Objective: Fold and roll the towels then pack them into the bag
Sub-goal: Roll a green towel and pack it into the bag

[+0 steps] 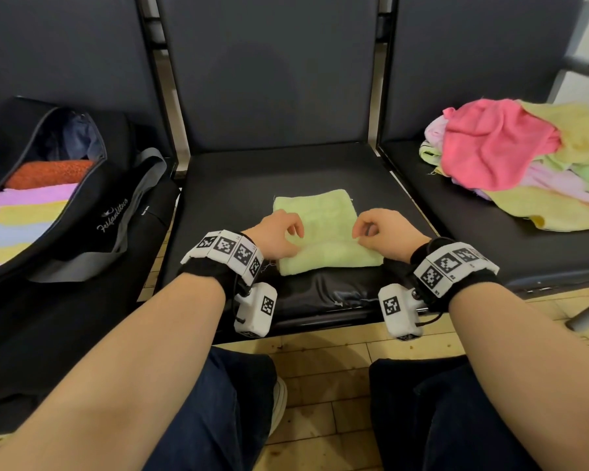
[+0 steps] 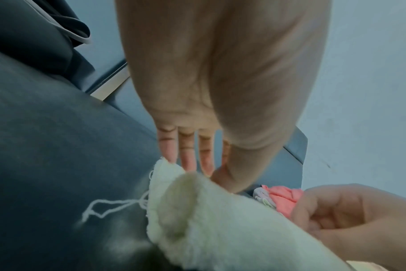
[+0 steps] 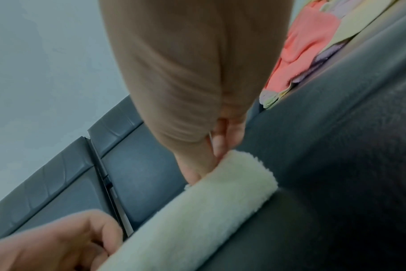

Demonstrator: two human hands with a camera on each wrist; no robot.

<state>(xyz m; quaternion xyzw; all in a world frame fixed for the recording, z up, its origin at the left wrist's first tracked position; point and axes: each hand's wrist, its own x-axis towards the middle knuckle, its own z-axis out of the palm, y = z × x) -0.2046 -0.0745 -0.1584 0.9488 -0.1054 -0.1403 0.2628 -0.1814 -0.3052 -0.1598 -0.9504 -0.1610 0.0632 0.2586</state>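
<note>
A light green towel (image 1: pixel 320 215) lies folded on the middle black seat (image 1: pixel 232 185), and its near end is turned up into a short roll (image 2: pixel 209 220). My left hand (image 1: pixel 279 232) holds the roll's left end, fingers behind it and thumb in front (image 2: pixel 197 172). On the right end, my right hand (image 1: pixel 381 232) pinches the roll (image 3: pixel 197 210) between thumb and fingers (image 3: pixel 211 161). An open black bag (image 1: pixel 116 205) on the left seat holds several rolled towels (image 1: pixel 31 198) in orange, pink, yellow and blue.
A loose pile of towels (image 1: pixel 507 154), pink, yellow, green and lilac, lies on the right seat. A grey strap (image 1: pixel 130 226) hangs from the bag toward the middle seat. A loose thread (image 2: pixel 109 207) trails from the towel. My knees are below, over a wooden floor.
</note>
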